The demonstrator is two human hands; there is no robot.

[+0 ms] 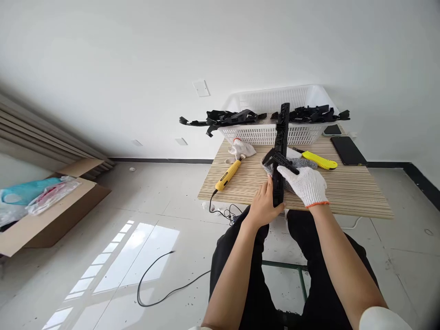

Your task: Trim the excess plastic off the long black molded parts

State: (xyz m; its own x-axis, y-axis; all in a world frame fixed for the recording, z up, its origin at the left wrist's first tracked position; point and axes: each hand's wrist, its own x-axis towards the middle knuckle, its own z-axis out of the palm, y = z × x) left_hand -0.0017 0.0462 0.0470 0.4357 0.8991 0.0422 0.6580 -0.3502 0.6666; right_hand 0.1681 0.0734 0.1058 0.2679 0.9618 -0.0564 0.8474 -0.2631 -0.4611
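Observation:
A long black slotted plastic part (282, 128) stands lengthwise across the table edge, its far end over the basket. My bare left hand (264, 204) is closed around its near end. My right hand (305, 183), in a white knitted glove with an orange cuff, grips a black tool that looks like a caliper (284, 161). The tool lies across the plastic part, jaws to the left; whether they touch it I cannot tell. Under both lies a grey cloth or glove (296, 163), partly hidden. Beside it is a yellow-handled cutter (319, 160).
A white plastic basket (261, 135) at the back bears several black plastic pieces (237, 118). On the wooden table (350, 192) lie a yellow corded tool (228, 175), a white glove (242, 149), a black tablet (349, 150) and a phone (332, 130). A cable (165, 298) crosses the floor.

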